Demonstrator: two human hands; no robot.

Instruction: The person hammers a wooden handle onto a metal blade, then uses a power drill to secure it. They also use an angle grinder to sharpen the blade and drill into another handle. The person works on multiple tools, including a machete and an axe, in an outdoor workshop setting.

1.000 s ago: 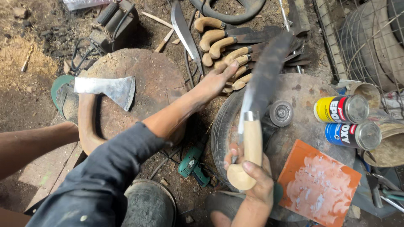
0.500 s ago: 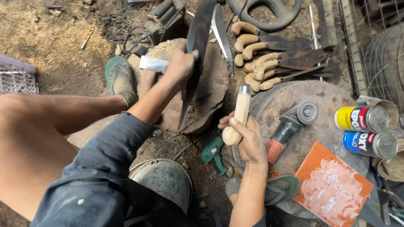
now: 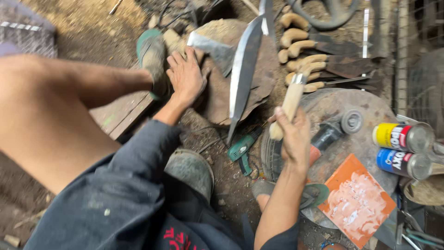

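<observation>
My left hand (image 3: 185, 76) lies flat, fingers spread, on a round wooden stump (image 3: 263, 88), touching the near end of a grey axe head (image 3: 217, 48). A long bare steel blade (image 3: 243, 74) lies across the stump just right of that hand, its thin tang pointing toward me. My right hand (image 3: 293, 134) grips a pale wooden handle (image 3: 291, 99) with a metal collar at its top. The handle stands upright, apart from the blade. My foot in a green sandal (image 3: 152, 60) rests left of the stump.
Several knives with curved wooden handles (image 3: 300, 46) lie beyond the stump. On a round rusty metal plate (image 3: 370, 109) are a black power tool (image 3: 330, 132), a yellow spray can (image 3: 400, 136), a blue spray can (image 3: 400, 162) and an orange abrasive sheet (image 3: 356, 199). A green tool (image 3: 243, 148) lies on the dirt.
My left hand has come off the long blade and settled flat by the axe head. The blade now lies on the stump. My right hand still holds the wooden handle upright.
</observation>
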